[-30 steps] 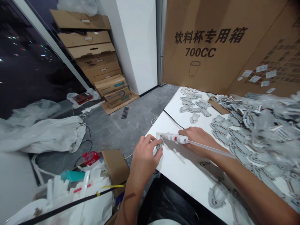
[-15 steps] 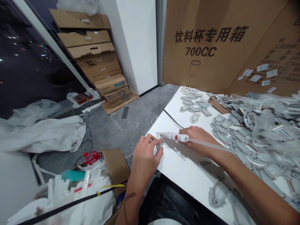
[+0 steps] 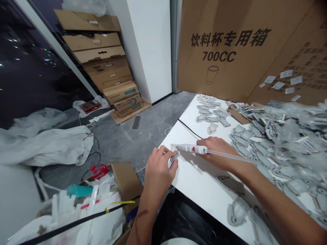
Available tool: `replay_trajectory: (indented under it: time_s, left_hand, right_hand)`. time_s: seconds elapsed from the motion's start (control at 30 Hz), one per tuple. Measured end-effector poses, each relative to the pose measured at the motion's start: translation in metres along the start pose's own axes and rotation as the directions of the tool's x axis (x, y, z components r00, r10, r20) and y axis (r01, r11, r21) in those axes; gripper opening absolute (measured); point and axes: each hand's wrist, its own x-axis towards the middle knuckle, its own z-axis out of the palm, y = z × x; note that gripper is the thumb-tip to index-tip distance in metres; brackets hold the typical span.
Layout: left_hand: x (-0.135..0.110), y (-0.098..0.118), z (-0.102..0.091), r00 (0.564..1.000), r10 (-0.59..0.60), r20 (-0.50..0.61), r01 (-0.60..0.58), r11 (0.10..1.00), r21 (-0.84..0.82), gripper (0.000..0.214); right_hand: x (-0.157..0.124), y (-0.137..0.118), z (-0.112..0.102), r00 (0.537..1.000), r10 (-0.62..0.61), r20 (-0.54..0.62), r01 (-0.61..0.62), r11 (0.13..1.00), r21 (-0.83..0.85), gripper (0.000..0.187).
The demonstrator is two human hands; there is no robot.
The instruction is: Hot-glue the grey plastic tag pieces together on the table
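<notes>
My right hand (image 3: 219, 151) is wrapped round the handle of a white glue gun (image 3: 190, 148), with a long translucent glue stick (image 3: 228, 156) sticking out of its back end. The gun's nozzle points left, over a small grey-and-clear piece (image 3: 174, 158) at the table's left edge. Thumb and fingers of my left hand (image 3: 158, 170) pinch that piece; most of it is hidden by the fingers and the nozzle. A thin black cord (image 3: 188, 128) runs over the tabletop towards my right hand.
Several grey curved pieces (image 3: 240, 148) cover the right of the white table (image 3: 201, 190), with clear plastic bags (image 3: 288, 129) among them. A large cardboard box (image 3: 222, 75) stands behind. Left of the table is a carton of scraps (image 3: 126, 175) with a red-capped bottle (image 3: 99, 171).
The glue gun and my right hand have shifted very slightly to the right. My left hand stays pinched on the small piece.
</notes>
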Motion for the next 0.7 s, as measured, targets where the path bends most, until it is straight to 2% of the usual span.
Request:
replay_trajectory:
  time_s: [0.37, 0.6, 0.7]
  left_hand:
    - [0.001, 0.000, -0.003, 0.999, 0.008, 0.040, -0.010, 0.999, 0.044, 0.017]
    - [0.002, 0.001, -0.002, 0.997, -0.018, 0.072, 0.013, 0.998, 0.068, 0.016]
    - [0.001, 0.001, -0.002, 0.997, -0.024, 0.074, 0.019, 0.998, 0.065, 0.017]
  right_hand:
    - [-0.003, -0.005, -0.001, 1.000, 0.023, -0.014, -0.023, 1.000, 0.020, 0.027]
    - [-0.009, -0.027, -0.002, 0.992, 0.114, -0.053, -0.117, 0.992, -0.040, 0.029]
    - [-0.008, -0.023, 0.000, 0.979, 0.169, -0.117, -0.169, 0.986, 0.009, 0.024]
